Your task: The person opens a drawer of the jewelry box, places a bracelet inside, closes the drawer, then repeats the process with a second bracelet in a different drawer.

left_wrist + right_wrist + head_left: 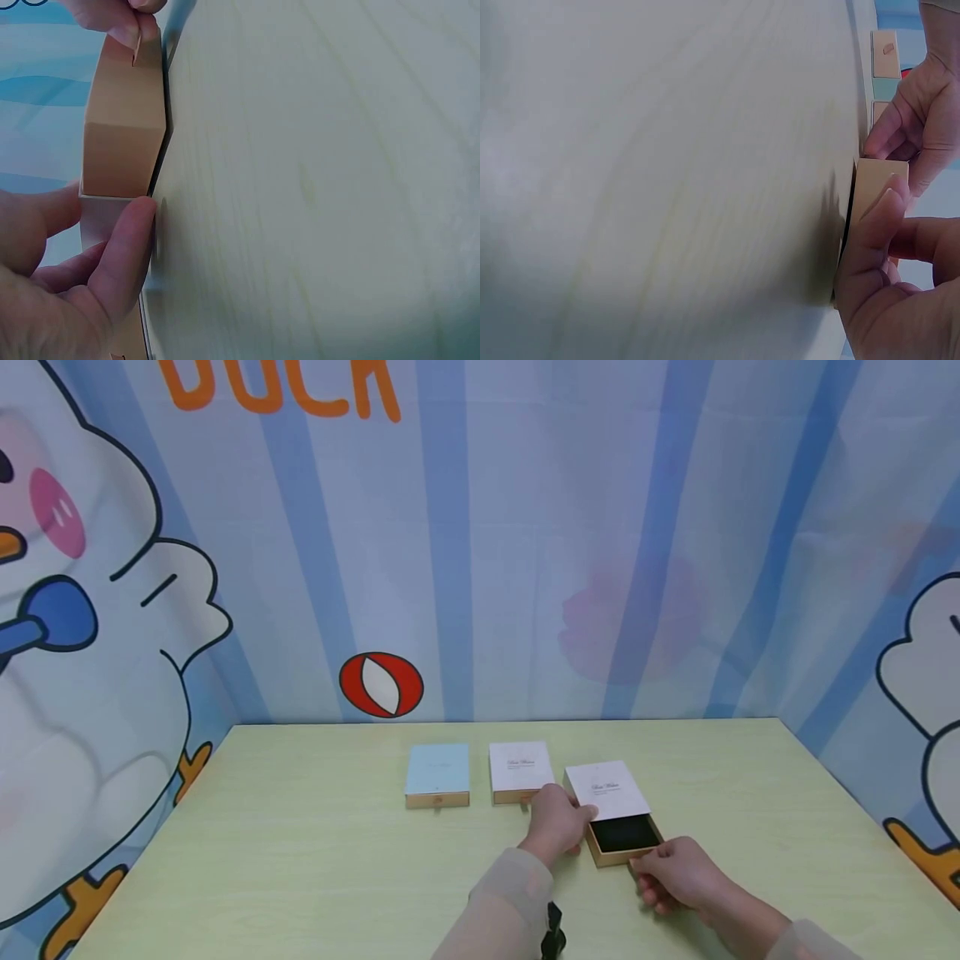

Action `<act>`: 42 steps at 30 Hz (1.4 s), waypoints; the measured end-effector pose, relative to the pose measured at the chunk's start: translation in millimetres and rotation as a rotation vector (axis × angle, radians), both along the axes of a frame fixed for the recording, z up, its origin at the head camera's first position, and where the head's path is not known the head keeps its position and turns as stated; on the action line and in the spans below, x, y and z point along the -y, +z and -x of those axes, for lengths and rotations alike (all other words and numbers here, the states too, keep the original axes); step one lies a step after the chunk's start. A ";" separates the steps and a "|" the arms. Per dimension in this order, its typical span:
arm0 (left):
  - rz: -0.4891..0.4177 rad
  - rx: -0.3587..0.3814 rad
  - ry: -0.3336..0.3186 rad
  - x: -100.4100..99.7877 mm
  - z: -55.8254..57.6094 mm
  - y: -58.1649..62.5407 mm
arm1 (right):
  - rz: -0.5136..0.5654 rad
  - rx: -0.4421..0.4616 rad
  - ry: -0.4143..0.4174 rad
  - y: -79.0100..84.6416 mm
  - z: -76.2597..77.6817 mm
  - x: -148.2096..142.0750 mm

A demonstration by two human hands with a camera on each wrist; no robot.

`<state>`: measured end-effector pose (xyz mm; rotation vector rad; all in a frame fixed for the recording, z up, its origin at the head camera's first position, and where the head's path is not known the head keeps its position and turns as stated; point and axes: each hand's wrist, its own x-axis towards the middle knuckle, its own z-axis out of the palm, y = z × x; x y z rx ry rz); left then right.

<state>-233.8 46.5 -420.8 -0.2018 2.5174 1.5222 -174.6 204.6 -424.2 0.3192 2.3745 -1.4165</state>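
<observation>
A white drawer-style gift box [609,787] stands at the right of the group, turned slightly. Its tan drawer [611,858] is partly out of the sleeve, showing a black interior. My left hand [557,823] grips the sleeve by its left side, thumb on the top edge and fingers low on the side wall, as the left wrist view shows. At the drawer's front, my right hand [681,874] pinches the small pull tab [137,51] between thumb and finger. The fingertips hide most of the tab.
Left of the opened box lie a second white box [519,763] and a light blue box [438,768], both with drawers pushed in. All rest on a pale wood-grain table [300,860]. A printed blue striped curtain [510,543] rises behind the table's back edge.
</observation>
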 end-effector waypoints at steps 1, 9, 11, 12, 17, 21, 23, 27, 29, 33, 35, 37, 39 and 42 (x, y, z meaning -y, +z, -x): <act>0.001 0.001 -0.001 0.1 0.0 0.1 | 0.001 0.001 0.001 -0.4 -0.2 -0.2; 0.008 -0.002 -0.002 0.1 -0.6 -0.4 | 0.024 -0.008 0.007 -2.4 -3.0 -1.6; 0.001 0.002 -0.002 -0.1 -0.5 -0.3 | 0.028 -0.009 0.007 -2.0 -3.8 -1.8; 0.001 0.001 -0.002 0.0 -0.7 -0.1 | 0.029 -0.008 0.006 -1.7 -4.3 -1.6; 0.008 -0.004 -0.001 -0.1 -1.2 -0.1 | 0.036 -0.011 0.011 0.2 -6.3 -1.5; 0.018 -0.010 -0.003 -0.7 -0.9 -1.1 | 0.051 -0.014 0.028 1.3 -7.9 -2.1; 0.016 -0.011 -0.002 -0.8 -0.7 -1.4 | 0.058 -0.017 0.034 1.5 -8.5 -2.5; 0.015 -0.011 -0.004 -0.9 -0.2 -2.0 | 0.068 -0.018 0.043 1.2 -9.3 -3.7; 0.012 -0.009 -0.006 -0.8 -0.2 -1.7 | 0.074 -0.021 0.057 0.9 -9.5 -4.6; 0.005 -0.005 -0.009 -0.6 0.5 -1.5 | 0.092 -0.028 0.074 0.0 -10.0 -6.1; 0.003 -0.006 -0.008 -0.5 0.3 -1.2 | 0.092 -0.027 0.075 -0.2 -10.3 -6.3; 0.002 -0.003 -0.007 -0.4 0.1 -0.8 | 0.084 -0.023 0.066 -0.1 -10.8 -6.2; 0.004 -0.002 -0.005 -0.4 -0.4 -0.5 | 0.069 -0.013 0.052 0.0 -11.0 -5.7; 0.006 -0.001 -0.004 -0.5 -1.0 0.2 | 0.051 -0.001 0.031 0.0 -11.2 -5.3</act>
